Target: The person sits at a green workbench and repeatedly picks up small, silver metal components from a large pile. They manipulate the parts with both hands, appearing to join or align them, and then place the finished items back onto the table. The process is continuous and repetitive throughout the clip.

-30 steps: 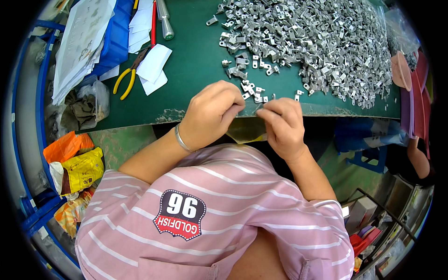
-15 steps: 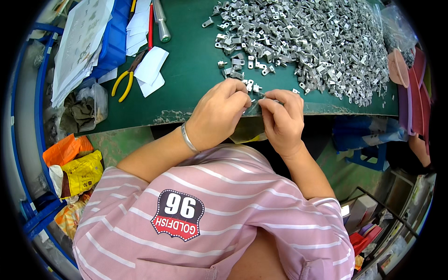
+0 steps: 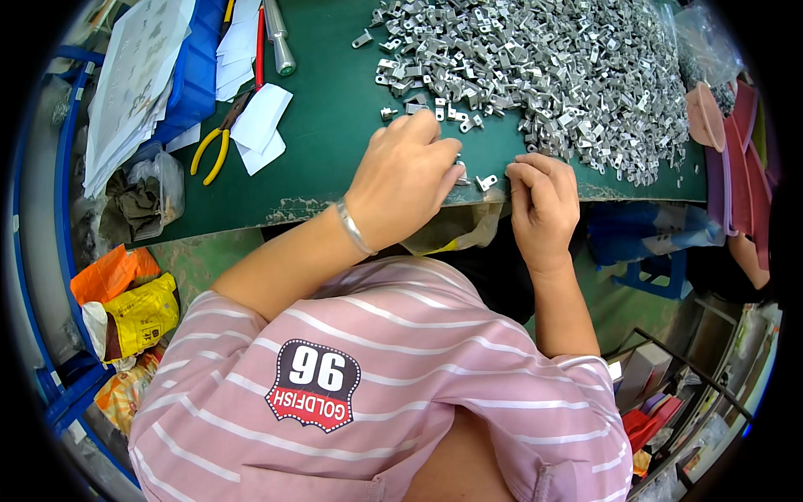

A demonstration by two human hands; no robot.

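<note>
A big heap of small silver metal brackets (image 3: 552,75) covers the far right of the green table (image 3: 326,142). My left hand (image 3: 406,180), with a metal bangle on the wrist, lies curled at the table's front edge over a few loose brackets; what its fingertips grip is hidden. My right hand (image 3: 544,201) is curled beside it, fingers bent at the edge. A single bracket (image 3: 486,181) lies on the mat between the two hands. Whether either hand pinches a part cannot be made out.
Yellow-handled pliers (image 3: 211,151), white paper slips (image 3: 259,125), a blue bin with papers (image 3: 159,75) and a metal rod (image 3: 278,38) lie at the left. A clear bag (image 3: 456,234) hangs under the table edge. Orange and yellow packets (image 3: 125,301) sit on the floor left.
Both hands have moved slightly forward onto the table edge. My left hand now lies further over the loose brackets and the hands have drawn a little apart.
</note>
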